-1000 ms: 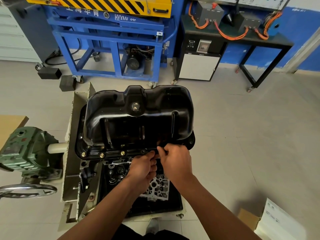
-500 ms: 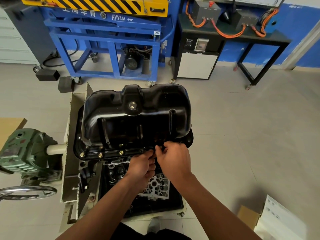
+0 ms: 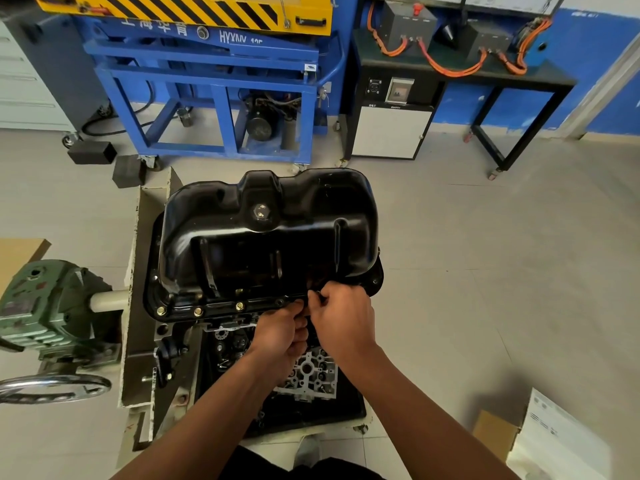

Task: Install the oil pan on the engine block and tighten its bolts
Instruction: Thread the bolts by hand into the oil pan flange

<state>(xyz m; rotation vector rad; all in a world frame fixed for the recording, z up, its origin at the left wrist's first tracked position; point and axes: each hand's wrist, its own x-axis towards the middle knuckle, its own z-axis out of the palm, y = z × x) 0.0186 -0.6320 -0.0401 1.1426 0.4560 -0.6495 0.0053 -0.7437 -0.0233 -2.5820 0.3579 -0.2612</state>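
Observation:
A glossy black oil pan (image 3: 266, 233) sits bottom-up on the engine block (image 3: 221, 344), which hangs in a stand. Three brass-coloured bolts (image 3: 198, 311) stand in the near flange at the left. Both hands meet at the near flange right of centre. My right hand (image 3: 341, 318) has its fingers curled and pinches something small at the flange edge, apparently a bolt. My left hand (image 3: 282, 332) is just below and left of it, fingers curled up against the flange; what it holds is hidden.
A green gearbox (image 3: 45, 303) with a chrome handwheel (image 3: 52, 388) carries the stand at the left. A blue steel frame (image 3: 221, 98) and a black bench (image 3: 450, 74) with orange cables stand behind. Cardboard and papers (image 3: 554, 441) lie at the lower right.
The camera view has shifted slightly. Both hands stay at the same spot on the near flange, with only small finger movement.

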